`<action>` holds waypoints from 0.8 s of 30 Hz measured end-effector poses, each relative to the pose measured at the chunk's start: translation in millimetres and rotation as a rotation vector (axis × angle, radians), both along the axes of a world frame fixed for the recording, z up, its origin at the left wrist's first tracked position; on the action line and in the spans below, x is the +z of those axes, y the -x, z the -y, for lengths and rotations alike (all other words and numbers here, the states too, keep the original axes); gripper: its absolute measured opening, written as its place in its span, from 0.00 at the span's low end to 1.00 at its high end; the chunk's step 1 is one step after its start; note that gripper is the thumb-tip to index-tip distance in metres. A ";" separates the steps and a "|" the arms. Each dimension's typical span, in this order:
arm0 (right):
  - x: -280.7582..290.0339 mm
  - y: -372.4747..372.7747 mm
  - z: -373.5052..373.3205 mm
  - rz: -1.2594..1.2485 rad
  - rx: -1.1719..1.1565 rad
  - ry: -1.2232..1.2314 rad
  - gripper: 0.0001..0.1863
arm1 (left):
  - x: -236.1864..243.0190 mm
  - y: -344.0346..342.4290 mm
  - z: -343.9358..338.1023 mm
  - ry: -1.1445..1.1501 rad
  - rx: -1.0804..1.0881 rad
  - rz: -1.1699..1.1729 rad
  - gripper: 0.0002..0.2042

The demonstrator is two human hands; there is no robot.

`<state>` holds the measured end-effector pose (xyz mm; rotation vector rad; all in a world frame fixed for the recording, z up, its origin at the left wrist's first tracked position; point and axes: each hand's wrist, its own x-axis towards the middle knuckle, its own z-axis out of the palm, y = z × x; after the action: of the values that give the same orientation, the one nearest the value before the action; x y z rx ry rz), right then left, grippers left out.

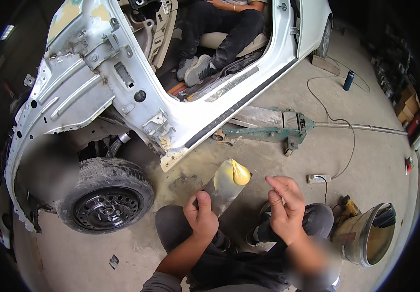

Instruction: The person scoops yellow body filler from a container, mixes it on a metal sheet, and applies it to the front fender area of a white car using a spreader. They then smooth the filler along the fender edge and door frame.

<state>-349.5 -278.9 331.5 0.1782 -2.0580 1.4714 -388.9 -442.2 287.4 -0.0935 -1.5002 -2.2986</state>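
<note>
My left hand [202, 215] grips the near left edge of a flat grey mixing board [225, 191], thumb on top, holding it tilted over my knees. A glossy blob of yellow body filler [240, 173] sits on the far end of the board, with a thin yellow smear beside it. To the right of the board, apart from it, is my right hand [286, 207]. Its fingers are pressed together against the thumb. A faint thin line runs from its fingertips toward the filler; what they hold, if anything, I cannot make out.
A white car body [205, 112] with bare sill stands ahead; a person's legs [219, 34] rest inside. At left is a wheel [107, 194]. A green floor jack [287, 127] lies beyond my hands. At right are a power strip [318, 178], a cable and a bucket [356, 238].
</note>
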 end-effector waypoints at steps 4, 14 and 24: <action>0.4 1.5 28.6 -0.171 -0.018 -0.193 0.22 | 4.3 -11.9 -9.3 0.447 0.106 -0.324 0.17; -8.9 -4.6 11.9 0.140 0.362 0.230 0.13 | -1.4 -5.2 8.8 0.278 0.249 -0.375 0.22; -1.2 6.7 -10.6 0.193 0.326 0.201 0.13 | 28.8 -13.0 -12.2 -0.154 -0.007 0.086 0.16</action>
<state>-356.3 -268.3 330.3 0.3129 -2.0846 1.9505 -375.9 -430.0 316.2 0.0434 -1.3583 -2.4434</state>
